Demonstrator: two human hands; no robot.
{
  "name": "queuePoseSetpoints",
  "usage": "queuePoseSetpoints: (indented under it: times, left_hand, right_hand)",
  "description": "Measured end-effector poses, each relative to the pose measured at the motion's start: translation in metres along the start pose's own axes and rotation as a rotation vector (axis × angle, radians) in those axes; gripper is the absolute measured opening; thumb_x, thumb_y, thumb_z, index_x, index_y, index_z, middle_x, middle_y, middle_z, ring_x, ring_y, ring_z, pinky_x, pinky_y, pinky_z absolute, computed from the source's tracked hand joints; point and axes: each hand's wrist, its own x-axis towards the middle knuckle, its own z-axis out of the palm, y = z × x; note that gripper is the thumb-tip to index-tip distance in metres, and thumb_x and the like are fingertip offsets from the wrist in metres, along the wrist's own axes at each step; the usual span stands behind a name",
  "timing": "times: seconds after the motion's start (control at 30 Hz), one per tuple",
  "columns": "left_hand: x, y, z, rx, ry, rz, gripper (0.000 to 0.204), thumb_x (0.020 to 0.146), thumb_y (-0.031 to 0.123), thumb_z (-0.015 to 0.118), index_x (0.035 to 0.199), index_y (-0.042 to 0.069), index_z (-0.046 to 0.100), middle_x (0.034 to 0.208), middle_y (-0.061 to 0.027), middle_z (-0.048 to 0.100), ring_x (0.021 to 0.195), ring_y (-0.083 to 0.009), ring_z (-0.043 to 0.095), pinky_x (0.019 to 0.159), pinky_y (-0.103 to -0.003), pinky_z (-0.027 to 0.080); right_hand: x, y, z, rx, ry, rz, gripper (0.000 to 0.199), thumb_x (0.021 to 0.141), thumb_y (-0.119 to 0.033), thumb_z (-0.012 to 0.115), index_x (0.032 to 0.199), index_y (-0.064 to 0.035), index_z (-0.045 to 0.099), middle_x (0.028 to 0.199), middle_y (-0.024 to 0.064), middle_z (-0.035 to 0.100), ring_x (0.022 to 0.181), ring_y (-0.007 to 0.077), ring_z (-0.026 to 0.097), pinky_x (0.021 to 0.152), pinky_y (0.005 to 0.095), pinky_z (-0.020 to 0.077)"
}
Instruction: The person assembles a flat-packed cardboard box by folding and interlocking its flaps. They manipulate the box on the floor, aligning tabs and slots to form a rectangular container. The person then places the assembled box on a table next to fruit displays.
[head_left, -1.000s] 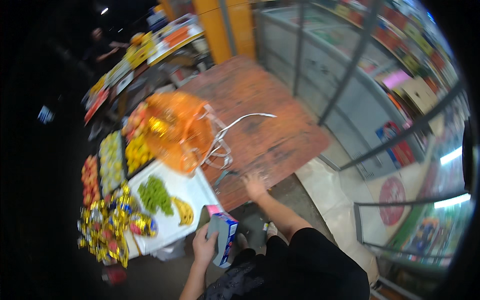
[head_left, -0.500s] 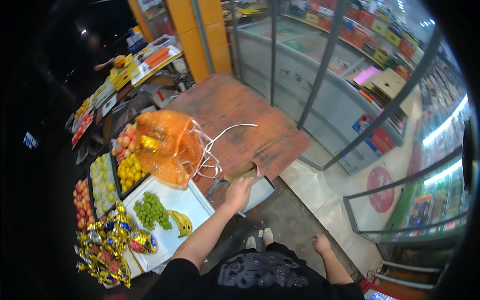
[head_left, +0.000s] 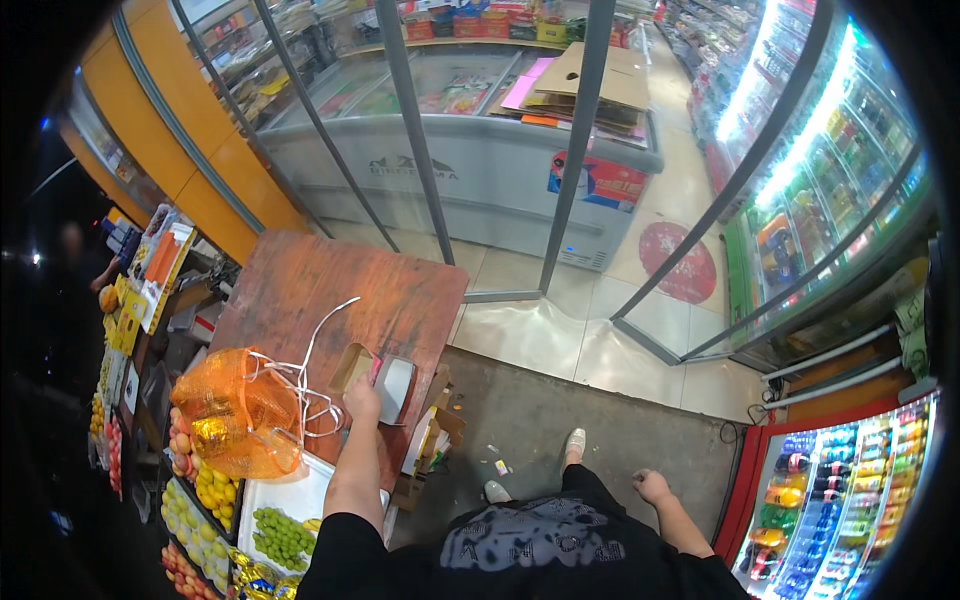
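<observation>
My left hand (head_left: 362,402) grips a small open carton (head_left: 385,381) with brown flaps and a pale side. It rests on the near part of a worn red-brown wooden tabletop (head_left: 330,290). Just left of the carton lies an orange mesh bag (head_left: 238,412) full of fruit, with white cords trailing across the wood. My right hand (head_left: 651,487) hangs by my hip over the dark floor, fingers curled, holding nothing.
Fruit trays line the left: green grapes (head_left: 280,535) on a white tray, yellow fruit (head_left: 212,490). Cardboard boxes (head_left: 430,450) sit under the table's edge. Glass door frames (head_left: 575,150), a chest freezer (head_left: 480,170) and a drinks fridge (head_left: 840,500) stand ahead and right. A person (head_left: 75,255) stands far left.
My left hand has carried the carton from near my body up onto the tabletop. My right hand has left the table and dropped to my side. The view has swung toward the shop doors.
</observation>
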Motion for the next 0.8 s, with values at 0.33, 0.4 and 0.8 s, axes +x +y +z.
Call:
queuePoseSetpoints:
  times: [0.33,0.4,0.8]
  left_hand:
    - [-0.017,0.076,-0.044,0.149,0.212,-0.218,0.021,0.082,0.009,0.053,0.099,0.005,0.065,0.105,-0.0164,0.062,0.107,-0.0337,0.056,0.09,-0.045,0.046]
    - [-0.027,0.126,-0.065,-0.028,0.164,-0.229,0.041,0.077,0.012,0.067,0.117,0.008,0.06,0.114,-0.0152,0.058,0.113,-0.0341,0.052,0.093,-0.047,0.043]
    - [0.065,0.534,-0.16,-0.656,0.076,0.642,0.036,0.083,0.009,0.066,0.119,0.011,0.061,0.113,-0.0136,0.058,0.109,-0.0318,0.055,0.094,-0.039,0.045]
  right_hand:
    - [0.145,0.008,-0.11,0.139,0.089,-0.207,0.031,0.081,-0.015,0.069,0.109,-0.0022,0.066,0.096,0.0155,0.07,0.089,0.0259,0.068,0.081,0.0348,0.0522]
    - [0.179,0.015,-0.16,0.185,0.22,-0.242,0.031,0.084,-0.015,0.067,0.112,-0.0017,0.064,0.099,0.0162,0.07,0.092,0.0262,0.068,0.083,0.0351,0.052]
    - [0.291,-0.147,-0.563,0.721,0.637,-0.655,0.029,0.091,-0.013,0.06,0.118,-0.0006,0.06,0.112,0.0134,0.065,0.104,0.0181,0.062,0.093,0.0297,0.0462]
